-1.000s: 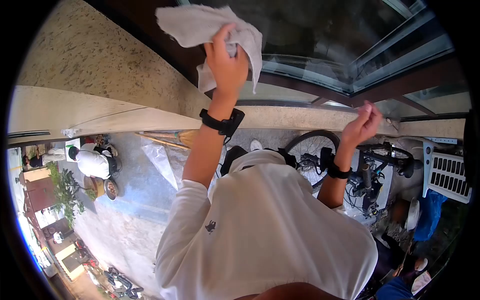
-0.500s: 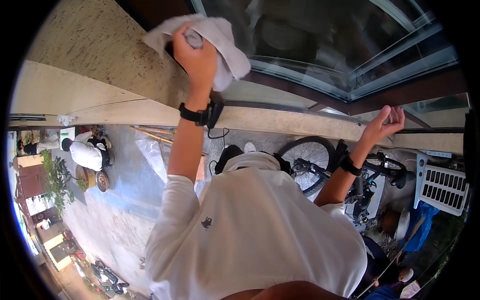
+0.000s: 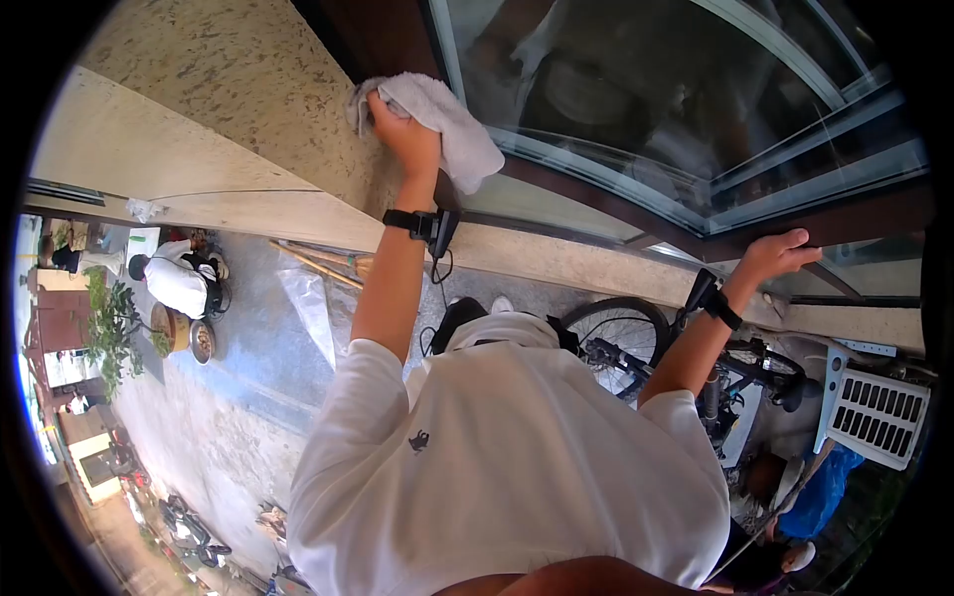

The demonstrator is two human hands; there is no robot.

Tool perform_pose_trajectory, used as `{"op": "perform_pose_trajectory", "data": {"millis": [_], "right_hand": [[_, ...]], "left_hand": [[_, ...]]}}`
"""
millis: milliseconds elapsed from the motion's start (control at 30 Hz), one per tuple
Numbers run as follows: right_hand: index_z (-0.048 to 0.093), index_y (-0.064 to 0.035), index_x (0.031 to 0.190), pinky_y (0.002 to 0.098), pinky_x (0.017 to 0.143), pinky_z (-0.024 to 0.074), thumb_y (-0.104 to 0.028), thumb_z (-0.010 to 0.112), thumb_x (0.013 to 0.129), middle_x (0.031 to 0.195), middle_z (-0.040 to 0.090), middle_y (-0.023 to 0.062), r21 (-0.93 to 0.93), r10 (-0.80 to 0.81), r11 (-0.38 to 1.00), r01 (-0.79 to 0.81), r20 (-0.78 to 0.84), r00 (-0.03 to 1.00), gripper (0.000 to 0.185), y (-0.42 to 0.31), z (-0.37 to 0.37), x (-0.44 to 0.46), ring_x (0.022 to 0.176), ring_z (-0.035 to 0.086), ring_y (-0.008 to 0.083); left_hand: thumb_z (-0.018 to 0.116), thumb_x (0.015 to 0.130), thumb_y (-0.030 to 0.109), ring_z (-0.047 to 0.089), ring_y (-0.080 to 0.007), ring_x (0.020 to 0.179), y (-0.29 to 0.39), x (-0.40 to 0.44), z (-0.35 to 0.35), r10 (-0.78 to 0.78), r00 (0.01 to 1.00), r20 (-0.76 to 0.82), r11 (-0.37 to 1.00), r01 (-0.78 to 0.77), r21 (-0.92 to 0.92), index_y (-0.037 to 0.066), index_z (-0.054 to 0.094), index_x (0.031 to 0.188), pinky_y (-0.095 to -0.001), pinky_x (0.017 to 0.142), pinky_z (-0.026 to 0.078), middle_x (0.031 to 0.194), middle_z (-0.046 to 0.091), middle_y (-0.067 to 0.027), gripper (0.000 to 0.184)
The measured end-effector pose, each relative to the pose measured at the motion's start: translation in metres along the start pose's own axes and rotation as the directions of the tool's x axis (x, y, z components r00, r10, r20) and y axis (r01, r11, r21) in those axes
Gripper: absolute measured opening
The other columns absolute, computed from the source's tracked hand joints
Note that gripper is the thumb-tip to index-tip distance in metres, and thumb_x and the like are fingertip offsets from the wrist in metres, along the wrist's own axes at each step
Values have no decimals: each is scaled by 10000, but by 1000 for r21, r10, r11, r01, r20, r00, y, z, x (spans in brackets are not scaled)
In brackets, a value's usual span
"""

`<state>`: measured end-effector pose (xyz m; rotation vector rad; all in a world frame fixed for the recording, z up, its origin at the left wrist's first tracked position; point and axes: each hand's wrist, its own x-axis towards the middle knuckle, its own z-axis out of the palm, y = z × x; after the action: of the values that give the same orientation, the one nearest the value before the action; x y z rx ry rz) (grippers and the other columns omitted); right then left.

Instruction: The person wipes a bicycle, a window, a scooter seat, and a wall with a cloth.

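Observation:
My left hand (image 3: 407, 139) is closed around a light grey cloth (image 3: 452, 124). The cloth lies against the dark brown window frame (image 3: 616, 204) at its left corner, next to the speckled stone ledge (image 3: 229, 99); one end hangs down over the frame. My right hand (image 3: 775, 258) is at the frame's lower rail on the right. Its thumb is stretched out and the fingers are partly bent, with nothing seen in them. Whether it presses on the rail, I cannot tell. Black straps with small devices sit on both wrists.
Glass panes (image 3: 636, 89) fill the upper right. Below the sill stand a bicycle (image 3: 621, 333) and a white slatted plastic item (image 3: 879, 412). Wooden poles (image 3: 318, 266) lean at the left. A person in white (image 3: 174, 283) crouches near a round basin (image 3: 202, 343); another person (image 3: 775, 556) is lower right.
My left hand and the cloth have moved down and slightly right relative to the view, which has shifted too. The right hand's fingers have turned from pointing up to pointing right.

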<state>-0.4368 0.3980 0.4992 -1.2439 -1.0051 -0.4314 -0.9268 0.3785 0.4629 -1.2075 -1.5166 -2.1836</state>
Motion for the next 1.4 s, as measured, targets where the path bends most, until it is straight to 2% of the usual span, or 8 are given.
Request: {"op": "perform_pose_trajectory", "data": {"millis": [200,267,367,500,800,1133,1233,1400], "right_hand": [[452,96,1054,443,729,481,-500,375,1016,916,574,274,-47,51,997,-54,-52,997,602,2,2,-7,805,578,348],[453,99,1057,447,737,479,-493,373,1017,922,575,282,-49,77,996,-79,-42,996,599,3,2,-7,808,576,354],[456,101,1065,448,745,479,-479,374,1019,930,583,287,17,55,998,-54,-68,996,588,2,5,-6,813,575,358],[457,102,1070,438,746,480,-459,375,1021,935,588,291,11,72,997,-72,-54,996,570,-2,3,-8,813,575,357],[455,92,1038,445,764,469,-416,376,1027,921,580,283,3,94,996,-94,-71,993,514,-2,3,-11,810,562,362],[453,97,1032,438,799,459,-400,369,1030,927,554,267,17,140,990,-140,-19,990,504,-3,1,-11,822,536,339],[464,77,1031,409,827,450,-341,437,1023,918,531,215,-33,-19,999,14,-178,984,419,13,6,-22,832,510,301],[498,47,1009,361,812,445,-185,564,963,886,495,138,-48,117,991,-123,-111,987,245,-7,-23,-76,822,490,242]], "left_hand": [[655,877,94,573,-269,1074,45,19,-17,-187,975,123,982,186,21,8,586,1126,-361,960,434,1145,598,-134,272],[648,902,127,568,-287,1126,61,51,-16,128,987,99,985,-138,99,28,558,1227,-363,987,428,1263,571,-145,351],[645,921,167,552,-303,1179,95,85,-8,230,970,79,969,-235,76,50,501,1323,-374,1016,414,1333,536,-162,443],[615,912,86,486,-336,1256,81,72,-3,58,991,124,995,-68,76,25,422,1392,-402,1057,370,1351,521,-209,520],[599,918,41,595,-259,1131,-28,-32,-34,-323,943,77,946,318,65,-8,529,1266,-332,956,472,1256,592,-160,358],[513,941,37,547,-292,1194,72,77,-12,185,979,91,982,-187,19,28,516,1289,-373,1023,417,1318,552,-176,349],[526,937,69,526,-330,1206,65,79,-7,179,981,73,983,-181,24,34,511,1290,-395,1044,390,1307,552,-180,356],[588,903,50,530,-333,1179,31,16,-23,-108,988,114,986,91,142,18,532,1221,-385,1042,379,1250,575,-174,324]]}}
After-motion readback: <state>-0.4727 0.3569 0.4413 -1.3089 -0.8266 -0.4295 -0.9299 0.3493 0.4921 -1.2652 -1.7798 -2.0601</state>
